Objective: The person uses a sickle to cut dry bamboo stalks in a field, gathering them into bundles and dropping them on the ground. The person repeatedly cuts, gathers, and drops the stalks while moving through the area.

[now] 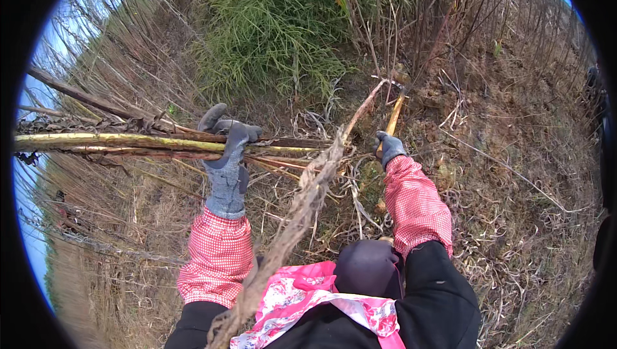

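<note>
My left hand [229,146], in a grey work glove, is closed around a bundle of long cut plant stalks [144,141] that stretches out to the left. One stalk in it is yellow-green, the others brown. In my right hand [389,148], also gloved, is the wooden handle [396,115] of a small hand tool. Its metal head [396,83] lies low at the foot of upright stems; its exact kind is hard to tell. A dry, shaggy stalk [308,190] slants from near the tool head down across the front of my body.
A feathery green shrub [270,26] grows ahead. Thin bare stems [424,11] stand to its right, with more at the left. Dry grass and curled plant litter [487,233] cover the sloping ground. Dark shapes, possibly a person, show at the far right rim.
</note>
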Action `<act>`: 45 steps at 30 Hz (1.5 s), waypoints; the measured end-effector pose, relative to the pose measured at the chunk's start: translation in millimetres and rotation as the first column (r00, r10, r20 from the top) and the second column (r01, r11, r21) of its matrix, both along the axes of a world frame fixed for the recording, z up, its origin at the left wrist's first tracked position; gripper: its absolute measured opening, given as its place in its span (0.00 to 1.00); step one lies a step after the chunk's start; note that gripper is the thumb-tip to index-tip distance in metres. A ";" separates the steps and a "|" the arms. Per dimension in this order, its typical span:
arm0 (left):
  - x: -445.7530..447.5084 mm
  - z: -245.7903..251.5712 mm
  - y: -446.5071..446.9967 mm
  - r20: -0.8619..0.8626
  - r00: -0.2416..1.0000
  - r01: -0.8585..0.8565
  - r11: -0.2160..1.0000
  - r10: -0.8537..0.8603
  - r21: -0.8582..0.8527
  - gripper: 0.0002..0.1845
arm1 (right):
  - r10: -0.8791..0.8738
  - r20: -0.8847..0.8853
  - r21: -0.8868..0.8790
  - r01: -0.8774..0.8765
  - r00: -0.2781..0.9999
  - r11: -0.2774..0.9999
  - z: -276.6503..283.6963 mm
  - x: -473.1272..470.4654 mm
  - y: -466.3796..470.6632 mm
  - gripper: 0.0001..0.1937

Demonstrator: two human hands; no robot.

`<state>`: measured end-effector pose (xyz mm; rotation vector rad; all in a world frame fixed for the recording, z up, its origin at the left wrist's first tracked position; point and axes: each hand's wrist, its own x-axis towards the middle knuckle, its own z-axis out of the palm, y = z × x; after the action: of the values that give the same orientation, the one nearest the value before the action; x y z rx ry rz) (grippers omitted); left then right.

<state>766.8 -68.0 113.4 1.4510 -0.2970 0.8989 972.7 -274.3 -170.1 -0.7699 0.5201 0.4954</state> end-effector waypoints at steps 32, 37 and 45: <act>142.4 46.2 -0.7 -0.295 0.940 -0.196 0.979 0.171 -0.056 0.26 | 0.739 0.440 -0.883 0.099 0.510 0.458 36.8 -205.7 -68.7 0.22; 160.9 57.7 -2.4 -0.319 0.909 -0.294 0.955 0.268 -0.035 0.30 | 0.752 0.365 -0.904 0.016 0.549 0.427 9.1 -240.4 -114.2 0.24; 168.7 66.4 4.3 -0.469 0.846 -0.198 0.966 0.255 0.168 0.32 | 0.772 0.296 -0.908 -0.085 0.562 0.410 20.8 -249.4 -130.2 0.20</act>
<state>935.6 -63.7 179.8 1.7909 0.2126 0.6751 723.3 -404.5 -149.3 -2.0144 -0.3123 0.4164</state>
